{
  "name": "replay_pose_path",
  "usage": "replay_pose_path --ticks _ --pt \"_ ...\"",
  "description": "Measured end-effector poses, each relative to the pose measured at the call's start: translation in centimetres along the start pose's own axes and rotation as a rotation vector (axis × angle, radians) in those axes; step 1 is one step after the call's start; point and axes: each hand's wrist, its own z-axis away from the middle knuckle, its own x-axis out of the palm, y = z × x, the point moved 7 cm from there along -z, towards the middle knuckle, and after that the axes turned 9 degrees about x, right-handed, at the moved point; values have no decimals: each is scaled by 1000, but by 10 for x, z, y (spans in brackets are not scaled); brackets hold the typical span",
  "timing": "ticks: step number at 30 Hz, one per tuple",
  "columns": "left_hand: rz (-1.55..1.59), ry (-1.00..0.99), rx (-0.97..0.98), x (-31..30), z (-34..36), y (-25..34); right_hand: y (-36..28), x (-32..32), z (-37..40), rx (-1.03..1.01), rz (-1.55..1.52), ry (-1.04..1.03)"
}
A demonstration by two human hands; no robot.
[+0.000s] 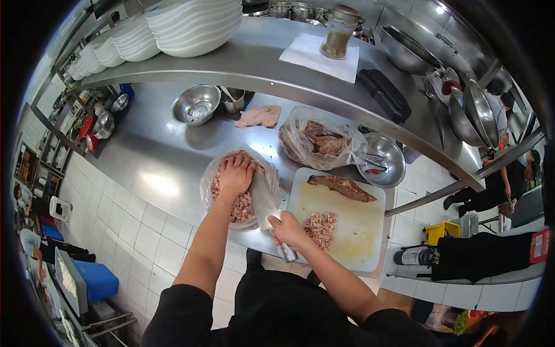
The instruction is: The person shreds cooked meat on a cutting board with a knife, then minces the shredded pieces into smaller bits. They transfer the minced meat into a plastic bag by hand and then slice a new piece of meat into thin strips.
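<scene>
My left hand [236, 173] lies with fingers spread on chopped meat [241, 207] in a clear plastic bag [206, 184]. My right hand [288, 229] is wrapped round the handle of a cleaver [265, 199], whose broad blade is against the right side of the meat. Just right of that hand, a white cutting board [361, 231] bears a small pile of chopped meat [321, 229] and one long dark piece of meat [342, 188]. Behind the board sits another plastic bag [292, 130] with large dark pieces of meat [326, 139].
Metal bowls [196, 105] [393, 159] stand on the steel table [139, 144]. A pale flat piece of meat [258, 116] lies farther back. Overhead, a steel shelf [260, 63] carries stacked white bowls [193, 26], a jar [339, 37] and a black case [384, 95]. Other people are at both sides.
</scene>
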Motion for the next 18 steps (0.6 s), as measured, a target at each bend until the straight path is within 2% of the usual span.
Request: replay_pose_path --ticks 4,6,9,11,12,13,14,15,16,17,18 --pt "-113 -132 -29 10 5 22 40 -49 45 33 49 25" --pt "-108 -119 -19 19 16 32 57 -71 59 21 23 11" --pt "-123 -119 29 28 39 44 81 -108 81 8 22 102" --pt "-99 -67 79 25 49 46 86 -142 99 -310 208 350" --pt "-126 -61 72 9 49 47 106 -162 99 -299 193 372" --pt "-152 -57 65 -8 50 49 121 -184 99 -361 478 511" --pt "-188 36 37 -16 49 44 128 -197 103 -413 770 643" --pt "-221 133 5 -26 47 39 129 -210 111 -396 760 661" --pt "-216 128 25 -29 43 36 130 -222 117 -331 900 736" --pt "-120 170 13 -37 39 30 130 -231 123 -266 1042 801" --pt "-28 211 -4 -42 38 23 135 -238 124 -259 1035 804"
